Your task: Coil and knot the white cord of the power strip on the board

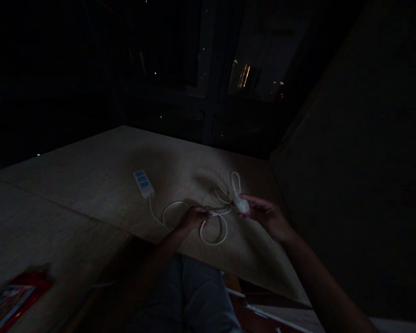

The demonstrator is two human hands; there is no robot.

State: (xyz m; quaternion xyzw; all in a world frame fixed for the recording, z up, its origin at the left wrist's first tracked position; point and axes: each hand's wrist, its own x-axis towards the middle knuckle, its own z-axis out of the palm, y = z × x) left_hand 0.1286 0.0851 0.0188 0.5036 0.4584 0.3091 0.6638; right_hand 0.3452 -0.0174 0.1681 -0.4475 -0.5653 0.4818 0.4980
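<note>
A white power strip with blue socket faces lies on the pale stone-like ledge, left of centre. From its near end a white cord runs in loose loops toward both hands. My left hand is closed on the cord, and a round loop hangs just right of its fingers. At the other end my right hand grips the white plug between thumb and fingers. A narrow bend of cord stands up above the plug. The dim light hides the finer details of both hands.
The ledge reaches back to dark window panes with small lights beyond. A dark wall rises on the right. A red packet lies at the lower left. My legs in grey trousers show below the ledge's near edge.
</note>
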